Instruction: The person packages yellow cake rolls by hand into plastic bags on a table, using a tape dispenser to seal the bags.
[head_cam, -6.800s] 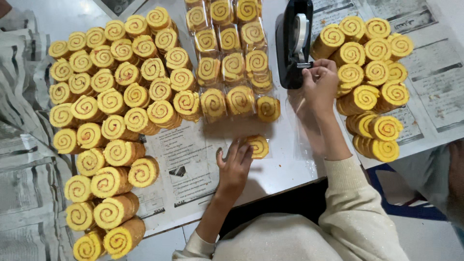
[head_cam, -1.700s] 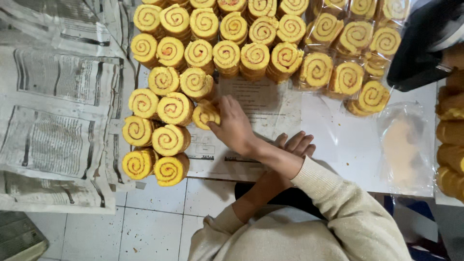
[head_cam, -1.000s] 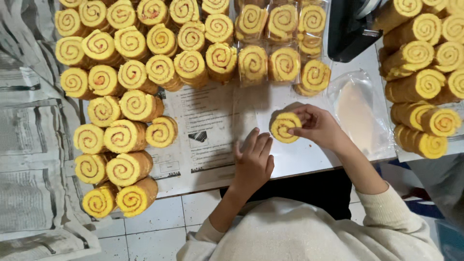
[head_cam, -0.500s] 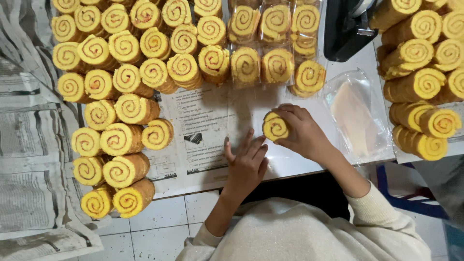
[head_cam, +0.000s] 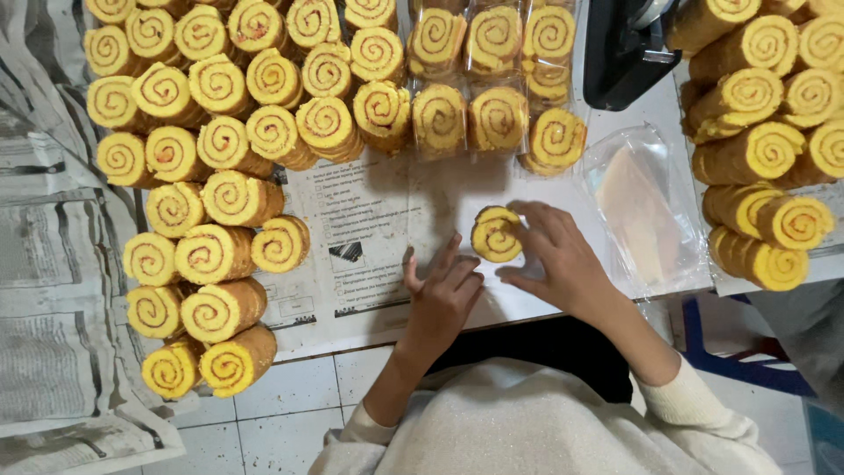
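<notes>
While your right hand (head_cam: 558, 255) pinches the swirl-faced roll slice (head_cam: 496, 235) at mid-frame, your left hand (head_cam: 442, 295) rests flat, empty, just below-left.

The roll slice (head_cam: 496, 235) is a round yellow piece of sponge cake with a darker spiral of filling winding through its cut face. It stands on edge, tilted a little, the swirl facing up toward the camera. It sits on the pale counter (head_cam: 571, 189) just below the row of wrapped slices, apart from them. The right hand (head_cam: 554, 259) grips its right edge with fingertips; the left hand (head_cam: 444, 295) lies flat just beside it, lower left.
</notes>
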